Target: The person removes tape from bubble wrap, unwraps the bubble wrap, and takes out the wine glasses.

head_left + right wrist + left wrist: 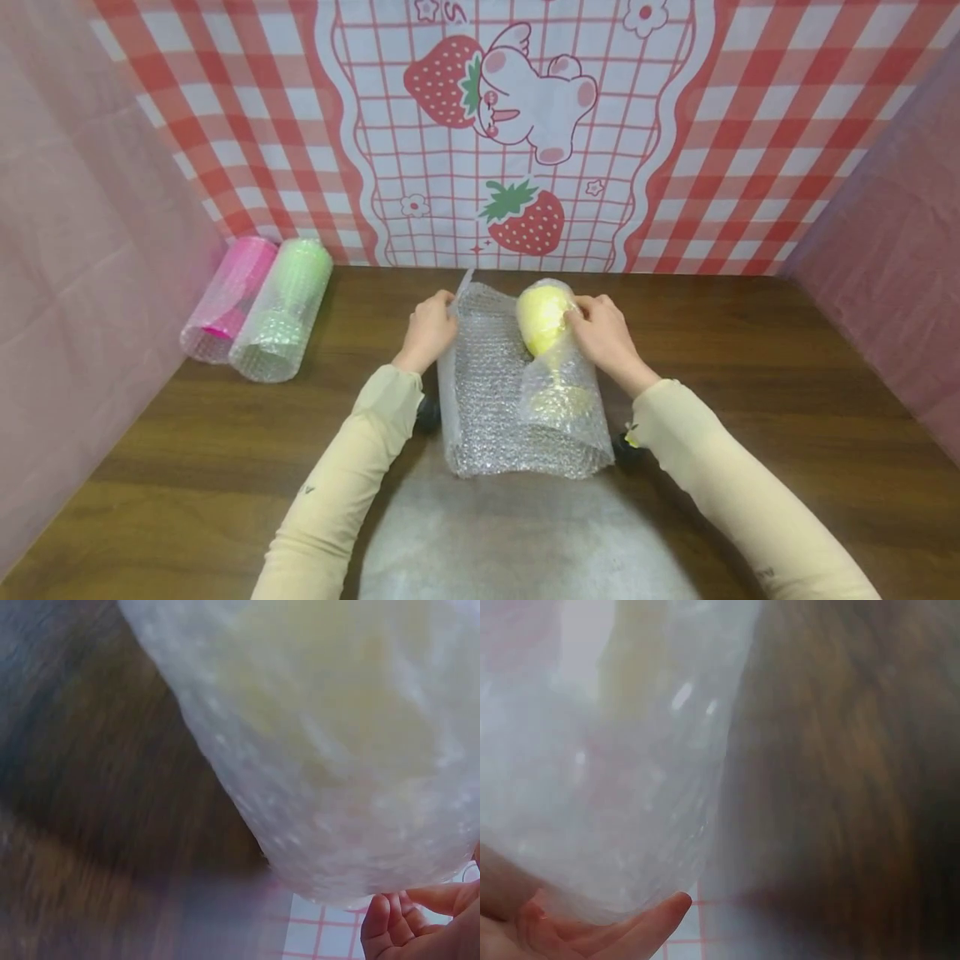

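Note:
A yellow stemmed goblet (544, 318) lies in a sheet of clear bubble wrap (491, 392), its bowl toward the back and its foot toward the front. The wrap is folded over its stem and foot. At the left edge of the sheet, my left hand (430, 332) pinches the raised plastic; in the left wrist view its fingers (649, 926) lie against the wrap. My right hand (606, 333) holds the wrap at the right side of the goblet's bowl, thumb toward the yellow. Through the wrap, the right wrist view shows blurred yellow above my fingers (376, 919).
Two bubble-wrapped rolls, one with a pink item (243, 271) and one with a green item (300, 275), lie side by side at the back left of the wooden table (750, 375). A strawberry-print checked cloth (750, 167) hangs behind. Pinkish cloths flank both sides.

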